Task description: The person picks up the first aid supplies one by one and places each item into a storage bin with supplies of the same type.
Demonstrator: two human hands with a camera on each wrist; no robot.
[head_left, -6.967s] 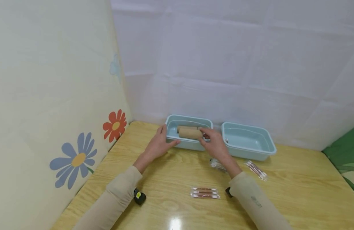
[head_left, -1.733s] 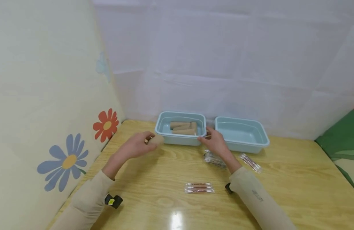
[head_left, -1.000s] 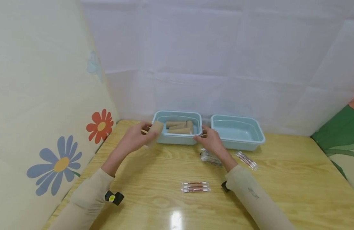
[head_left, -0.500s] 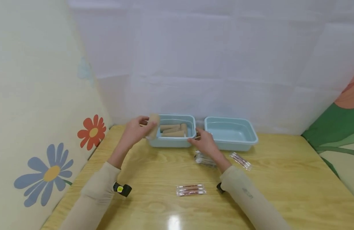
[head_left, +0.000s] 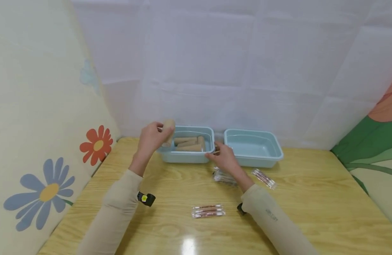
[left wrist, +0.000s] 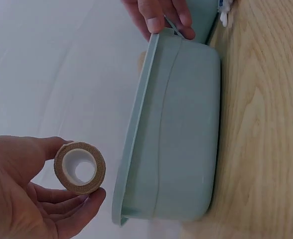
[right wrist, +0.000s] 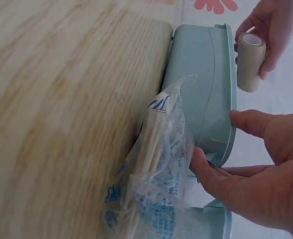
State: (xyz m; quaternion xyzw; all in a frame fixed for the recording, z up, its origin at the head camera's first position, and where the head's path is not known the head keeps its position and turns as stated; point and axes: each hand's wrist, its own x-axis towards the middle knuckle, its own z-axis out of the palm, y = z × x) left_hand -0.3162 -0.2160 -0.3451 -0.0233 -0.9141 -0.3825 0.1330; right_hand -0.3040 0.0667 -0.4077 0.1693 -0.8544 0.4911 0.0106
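My left hand [head_left: 149,140] pinches a tan elastic bandage roll [head_left: 168,132] between thumb and fingers, raised over the left end of the left light-blue tub [head_left: 186,158]. The left wrist view shows the end of this roll [left wrist: 62,169], with its white hollow core, beside the tub wall [left wrist: 186,129]. Several similar tan rolls [head_left: 189,147] lie inside that tub. With thumb and fingers, my right hand [head_left: 226,159] grips the tub's front right corner; in the right wrist view the thumb [right wrist: 246,122] lies on the rim.
A second light-blue tub [head_left: 256,161] stands to the right. A clear bag of wooden sticks [right wrist: 156,194] lies in front, under my right hand. Two small clear packets of white-tipped swabs [head_left: 208,211] lie on the wooden table [head_left: 170,226]. A white cloth backdrop [head_left: 196,71] hangs behind.
Earlier my left hand was at the tub's rim and my right at a roll inside. Since then the left hand has lifted its roll up over the tub's left end; the right holds the corner.
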